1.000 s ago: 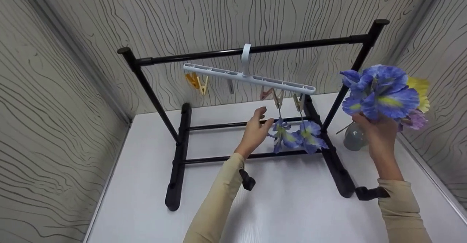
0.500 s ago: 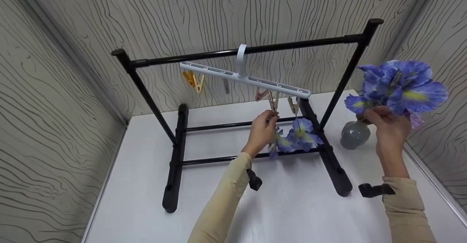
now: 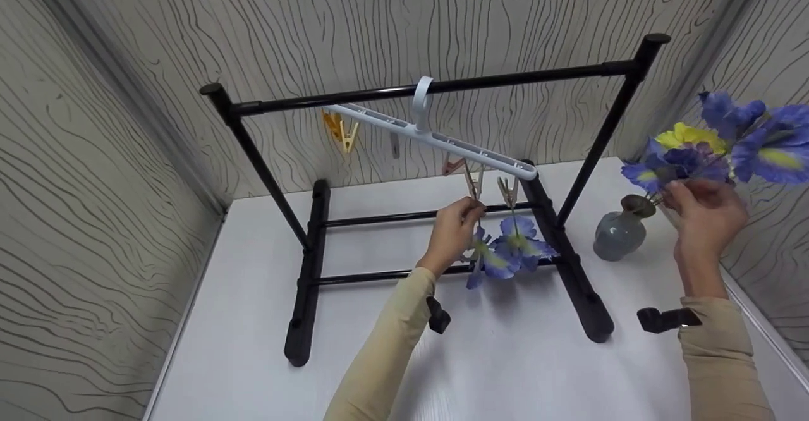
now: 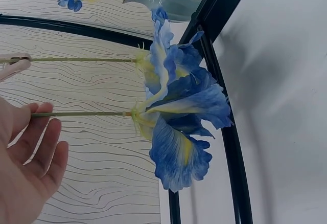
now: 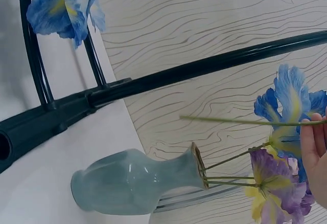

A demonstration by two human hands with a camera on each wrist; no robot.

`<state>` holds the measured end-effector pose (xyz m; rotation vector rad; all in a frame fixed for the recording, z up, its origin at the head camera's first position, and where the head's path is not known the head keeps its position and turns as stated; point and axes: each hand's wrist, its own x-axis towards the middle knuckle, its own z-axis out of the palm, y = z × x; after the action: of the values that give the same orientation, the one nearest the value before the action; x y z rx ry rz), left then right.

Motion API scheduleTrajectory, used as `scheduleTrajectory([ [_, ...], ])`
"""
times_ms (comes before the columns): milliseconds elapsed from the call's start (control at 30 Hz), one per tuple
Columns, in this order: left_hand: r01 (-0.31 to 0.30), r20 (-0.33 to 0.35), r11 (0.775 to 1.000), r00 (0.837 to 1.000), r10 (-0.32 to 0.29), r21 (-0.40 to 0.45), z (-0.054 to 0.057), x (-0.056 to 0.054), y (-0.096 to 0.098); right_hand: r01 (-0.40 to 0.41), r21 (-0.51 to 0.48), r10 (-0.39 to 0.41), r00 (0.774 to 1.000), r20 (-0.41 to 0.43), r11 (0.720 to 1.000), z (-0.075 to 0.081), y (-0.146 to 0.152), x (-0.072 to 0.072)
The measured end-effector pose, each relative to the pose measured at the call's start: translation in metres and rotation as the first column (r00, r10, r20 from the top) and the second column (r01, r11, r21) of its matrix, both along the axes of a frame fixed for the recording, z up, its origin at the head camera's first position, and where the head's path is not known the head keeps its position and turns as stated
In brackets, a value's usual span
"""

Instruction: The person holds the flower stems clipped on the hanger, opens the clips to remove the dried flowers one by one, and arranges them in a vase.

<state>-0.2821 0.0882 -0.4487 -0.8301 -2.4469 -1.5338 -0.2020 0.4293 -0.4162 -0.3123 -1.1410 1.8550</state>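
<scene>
My left hand point(image 3: 452, 231) pinches the thin green stem point(image 4: 82, 114) of an artificial blue iris point(image 3: 496, 264) between thumb and fingers, just under a beige clothespin point(image 3: 474, 184). This flower hangs head down, its petals overlapping those of a second blue iris point(image 3: 519, 234) held by another clothespin point(image 3: 507, 192). At the right, my right hand point(image 3: 711, 215) holds a blue iris point(image 3: 774, 155) by its stem point(image 5: 230, 121), whose bare lower end points toward the rack. Below and beside that hand stands a grey-green vase point(image 3: 619, 236) with blue, yellow and purple flowers point(image 5: 273, 183) in it.
A pale blue hanger point(image 3: 420, 131) hooks over the top bar point(image 3: 531, 79) of a black rack point(image 3: 597, 146). Orange point(image 3: 332, 124) and cream clothespins point(image 3: 349, 136) hang at its left end. The rack's feet point(image 3: 303, 307) stand on a white table point(image 3: 240, 320) against patterned walls.
My left hand has moved from beside the left hanging iris to pinching its stem, and the hanger's right end has swung nearer. My right hand has shifted right with its iris, uncovering the vase.
</scene>
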Motion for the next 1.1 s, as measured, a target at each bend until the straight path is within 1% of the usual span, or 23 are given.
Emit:
scheduleTrajectory([
  [100, 0.003, 0.000, 1.000, 1.000, -0.003, -0.004, -0.001, -0.001, -0.001, 0.004, 0.049, -0.006, 0.999, 0.052, 0.999, 0.002, 0.001, 0.001],
  [167, 0.004, 0.000, 1.000, 1.000, -0.004, -0.004, -0.002, -0.001, -0.001, -0.007, 0.065, 0.003, 0.998, 0.062, 0.998, 0.004, 0.002, 0.002],
  [233, 0.005, 0.001, 1.000, 1.000, -0.005, -0.006, -0.002, -0.001, -0.001, -0.014, 0.068, 0.011, 0.999, 0.038, 0.998, 0.004, 0.003, 0.002],
  [333, 0.003, -0.009, 1.000, 1.000, -0.003, -0.017, -0.001, -0.001, -0.002, -0.026, 0.032, 0.026, 1.000, -0.006, 0.999, 0.005, 0.006, 0.002],
  [367, 0.003, -0.015, 1.000, 1.000, -0.003, -0.021, -0.001, 0.000, -0.002, -0.019, 0.021, 0.020, 1.000, -0.016, 1.000, 0.006, 0.007, 0.002],
  [467, 0.003, -0.024, 1.000, 1.000, -0.004, -0.029, -0.001, 0.000, -0.002, 0.013, -0.014, -0.014, 1.000, -0.027, 1.000, 0.007, 0.010, 0.001],
  [533, 0.004, -0.024, 1.000, 1.000, -0.004, -0.025, -0.001, 0.000, -0.002, 0.039, -0.011, -0.040, 0.999, -0.020, 0.999, 0.007, 0.011, 0.001],
  [633, -0.004, -0.031, 1.000, 1.000, 0.004, -0.026, -0.001, 0.000, -0.003, 0.084, 0.038, -0.083, 0.996, -0.009, 0.996, 0.007, 0.014, 0.001],
  [733, -0.017, -0.032, 0.999, 0.999, 0.016, -0.028, -0.002, 0.000, -0.004, 0.110, 0.079, -0.110, 0.994, -0.014, 0.991, 0.006, 0.017, 0.002],
  [767, -0.021, -0.031, 0.999, 0.999, 0.020, -0.030, -0.002, 0.000, -0.004, 0.125, 0.090, -0.124, 0.992, -0.024, 0.988, 0.006, 0.017, 0.001],
  [867, -0.020, -0.021, 0.999, 1.000, 0.020, -0.026, -0.002, 0.001, -0.004, 0.130, 0.051, -0.123, 0.986, -0.108, 0.990, 0.006, 0.019, 0.000],
  [967, -0.018, -0.018, 1.000, 1.000, 0.018, -0.022, -0.002, 0.002, -0.005, 0.151, 0.030, -0.146, 0.981, -0.124, 0.988, 0.006, 0.019, 0.001],
  [1000, -0.018, -0.018, 1.000, 1.000, 0.017, -0.022, -0.002, 0.002, -0.005, 0.156, 0.025, -0.152, 0.981, -0.123, 0.987, 0.005, 0.020, 0.000],
  [1100, -0.015, -0.009, 1.000, 1.000, 0.015, -0.023, -0.003, 0.002, -0.004, 0.187, 0.073, -0.186, 0.982, -0.022, 0.980, 0.001, 0.019, 0.002],
])
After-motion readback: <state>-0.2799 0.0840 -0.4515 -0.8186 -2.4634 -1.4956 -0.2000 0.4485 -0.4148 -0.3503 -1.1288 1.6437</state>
